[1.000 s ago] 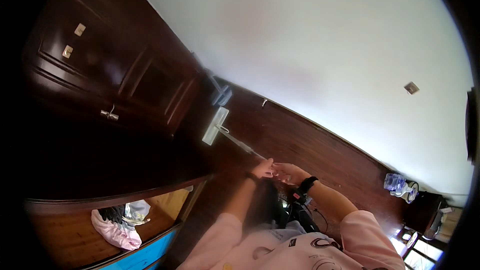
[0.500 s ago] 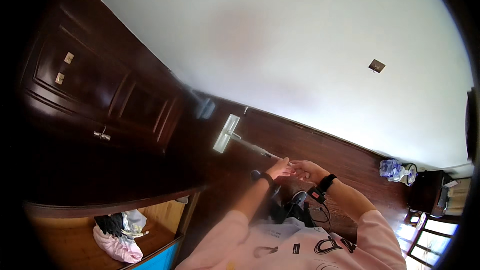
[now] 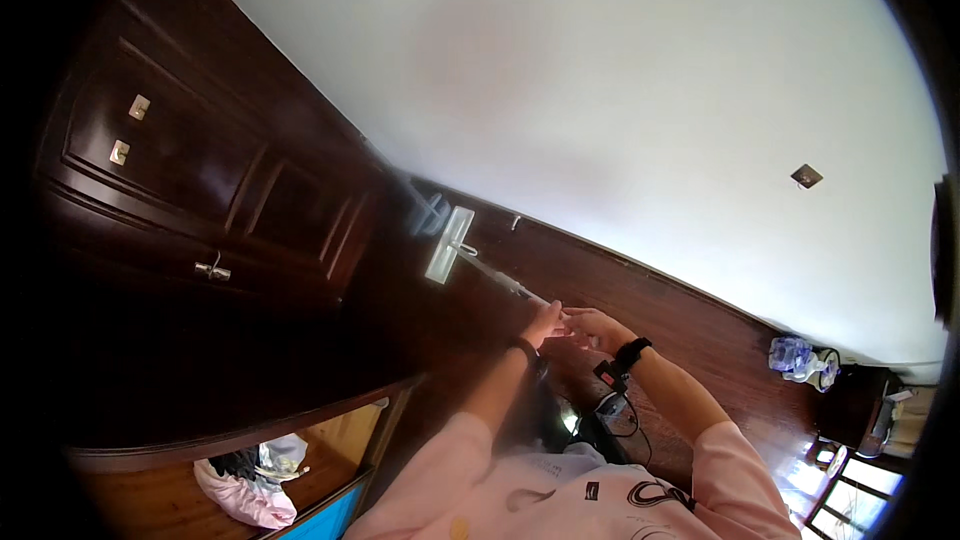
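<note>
A flat white rectangular mop head (image 3: 449, 244) is pressed against the dark wood wall panelling (image 3: 560, 270), beside the dark panelled wooden door (image 3: 190, 160). Its thin metal pole (image 3: 500, 280) is pinched by the left hand (image 3: 545, 323) and right hand (image 3: 590, 325), grips closed around it for reach.

Both hands meet on the thin pale handle (image 3: 500, 278) of a flat white rectangular mop (image 3: 449, 245). The left hand (image 3: 545, 322) and the right hand (image 3: 592, 325) close around the handle's near end. The mop head lies against the dark wooden wall panel (image 3: 300, 210), below the white wall (image 3: 600, 90). Pink cloth (image 3: 245, 500) lies in the open wooden compartment (image 3: 330, 440).
</note>
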The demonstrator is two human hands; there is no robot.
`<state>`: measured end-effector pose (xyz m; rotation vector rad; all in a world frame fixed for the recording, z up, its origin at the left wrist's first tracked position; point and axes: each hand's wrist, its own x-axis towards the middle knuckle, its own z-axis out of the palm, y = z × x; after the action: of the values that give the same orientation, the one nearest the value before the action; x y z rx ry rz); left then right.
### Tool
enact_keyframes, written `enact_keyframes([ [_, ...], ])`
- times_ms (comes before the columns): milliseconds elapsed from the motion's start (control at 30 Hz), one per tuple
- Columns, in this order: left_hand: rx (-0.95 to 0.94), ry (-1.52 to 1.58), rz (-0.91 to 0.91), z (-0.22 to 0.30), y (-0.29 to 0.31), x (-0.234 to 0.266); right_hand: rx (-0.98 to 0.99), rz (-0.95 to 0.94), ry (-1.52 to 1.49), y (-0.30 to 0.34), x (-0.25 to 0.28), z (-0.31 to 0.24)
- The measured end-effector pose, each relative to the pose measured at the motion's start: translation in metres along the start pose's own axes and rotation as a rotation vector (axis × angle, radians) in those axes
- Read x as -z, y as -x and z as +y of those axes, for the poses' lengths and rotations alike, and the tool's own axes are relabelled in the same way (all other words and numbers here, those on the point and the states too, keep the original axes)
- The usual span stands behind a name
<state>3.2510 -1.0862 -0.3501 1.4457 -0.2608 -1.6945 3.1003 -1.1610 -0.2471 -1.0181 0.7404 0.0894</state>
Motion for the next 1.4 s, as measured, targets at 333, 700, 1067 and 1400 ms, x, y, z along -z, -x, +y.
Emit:
enact_keyframes([
  [333,-0.012,0.035,0.073,0.022,-0.024,0.049,-0.167,-0.035,-0.261,-0.052,-0.026,-0.045],
  [700,0.027,0.056,0.049,0.058,-0.023,0.094,-0.077,-0.102,-0.103,-0.109,-0.037,-0.045],
  [1067,0.098,-0.002,0.019,0.045,-0.027,0.102,-0.186,-0.136,-0.624,-0.119,-0.042,-0.004],
  [1400,0.152,-0.182,0.017,0.007,-0.024,0.032,-0.272,0.024,-0.636,-0.041,-0.015,0.011],
])
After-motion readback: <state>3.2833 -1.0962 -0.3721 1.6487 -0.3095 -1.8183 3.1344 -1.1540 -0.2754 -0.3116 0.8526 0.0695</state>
